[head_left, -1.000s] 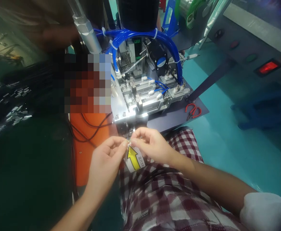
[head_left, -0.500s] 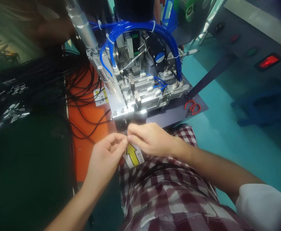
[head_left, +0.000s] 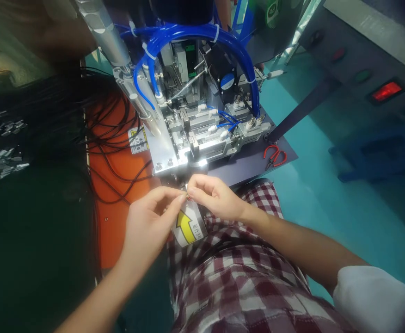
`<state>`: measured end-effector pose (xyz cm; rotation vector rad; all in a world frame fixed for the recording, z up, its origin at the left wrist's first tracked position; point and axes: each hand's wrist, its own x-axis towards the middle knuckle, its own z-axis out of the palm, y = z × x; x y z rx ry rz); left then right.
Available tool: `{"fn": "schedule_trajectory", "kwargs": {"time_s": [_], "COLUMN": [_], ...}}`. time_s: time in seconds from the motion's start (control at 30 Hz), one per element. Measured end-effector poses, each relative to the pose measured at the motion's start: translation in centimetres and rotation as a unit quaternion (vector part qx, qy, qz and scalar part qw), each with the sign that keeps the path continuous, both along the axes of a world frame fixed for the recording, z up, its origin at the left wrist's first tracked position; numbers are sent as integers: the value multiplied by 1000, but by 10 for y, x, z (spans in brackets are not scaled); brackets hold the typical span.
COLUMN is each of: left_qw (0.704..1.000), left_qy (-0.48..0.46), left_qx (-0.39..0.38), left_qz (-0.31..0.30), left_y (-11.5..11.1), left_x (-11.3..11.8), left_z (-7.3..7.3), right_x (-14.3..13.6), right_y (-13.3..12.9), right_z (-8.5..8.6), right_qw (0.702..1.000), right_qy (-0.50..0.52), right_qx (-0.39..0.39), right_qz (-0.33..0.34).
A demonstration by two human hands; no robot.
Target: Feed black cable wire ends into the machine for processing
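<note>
In the head view, my left hand (head_left: 149, 215) is closed, its thumb and forefinger pinched together at the tips. My right hand (head_left: 216, 196) meets it there, fingers curled and thumb pressed against the forefinger. A tiny reddish and gold piece (head_left: 188, 197) shows between the two sets of fingertips; it is too small to name. Just below the fingers is a white label with a yellow arrow (head_left: 187, 230). The metal machine fixture (head_left: 197, 150), with its small air cylinders, stands directly beyond my hands.
Red-handled pliers (head_left: 274, 156) lie on the dark base plate at the right. Black cables (head_left: 110, 99) spread across the orange tabletop (head_left: 119, 226) on the left. Thick blue air hoses (head_left: 192, 34) arch over the machine. A panel with a lit red switch (head_left: 387, 91) stands at the right.
My fingertips have parted slightly, and the tiny piece between them now shows. The right hand's fingers have shifted a little. The whole view has moved slightly.
</note>
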<state>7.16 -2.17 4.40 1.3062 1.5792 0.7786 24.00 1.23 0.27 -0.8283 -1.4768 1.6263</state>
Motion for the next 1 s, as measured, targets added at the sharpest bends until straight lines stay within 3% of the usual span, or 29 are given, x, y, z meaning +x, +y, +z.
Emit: {"fn": "schedule_trajectory", "kwargs": {"time_s": [0.17, 0.3, 0.4, 0.53, 1.0], "left_qw": [986, 921, 883, 857, 859], "left_qy": [94, 201, 238, 283, 311], "left_qx": [109, 284, 334, 368, 346], "left_qz": [-83, -177, -228, -223, -211], "left_y": [8, 11, 10, 9, 17], "left_x": [-6, -9, -12, -18, -21], "left_z": [-10, -20, -26, -31, -35], "right_x": [4, 7, 8, 1, -9], "right_y": [3, -1, -3, 1, 7], "right_z": [-4, -13, -18, -20, -28], "right_qw": [999, 997, 996, 996, 992], "right_qy": [4, 3, 0, 0, -56], "right_qx": [-31, -55, -69, -64, -59], "right_qz": [-29, -57, -64, -65, -100]}}
